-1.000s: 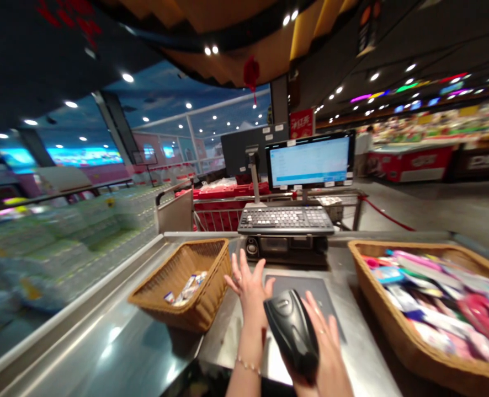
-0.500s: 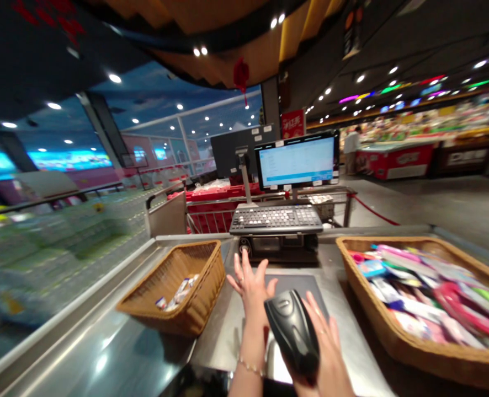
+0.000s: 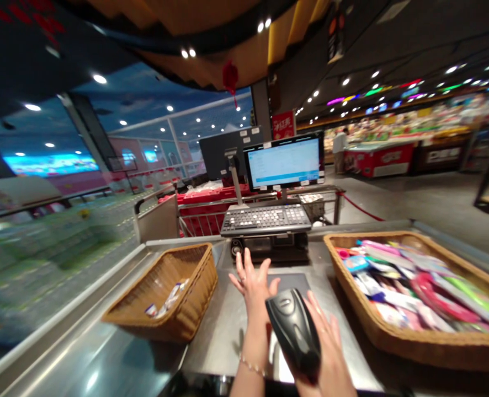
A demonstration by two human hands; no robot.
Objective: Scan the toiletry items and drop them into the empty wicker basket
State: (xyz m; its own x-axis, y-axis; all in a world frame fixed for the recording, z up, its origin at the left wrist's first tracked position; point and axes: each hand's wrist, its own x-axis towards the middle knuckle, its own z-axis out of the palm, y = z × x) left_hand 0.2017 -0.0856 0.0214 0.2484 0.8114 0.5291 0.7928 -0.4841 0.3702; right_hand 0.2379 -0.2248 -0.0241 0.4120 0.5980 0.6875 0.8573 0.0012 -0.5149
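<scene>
The person's right hand [image 3: 331,347] grips a black plastic handheld barcode scanner [image 3: 293,331] over a stainless-steel checkout counter [image 3: 232,336], the open left hand [image 3: 253,289] just beside it, between a brown wicker basket [image 3: 195,292] holding small white packets [image 3: 165,298] and a wider wicker tray [image 3: 393,344] heaped with colourful packets [image 3: 410,292].

Head-worn view, the only camera I have here: it sits above the near end of the stainless checkout counter [image 3: 211,347] and faces forward and down along it. Closest to the lens, at the counter's near end, are the left hand [image 3: 253,292], the right hand [image 3: 331,353] and a handheld barcode scanner [image 3: 293,331]. Mid-range, at the counter's far edge, stands a checkout monitor [image 3: 283,162]. Well beyond the counter lie store displays [image 3: 393,132]. The wide lens bends the counter's edges and the ceiling [image 3: 352,33].
</scene>
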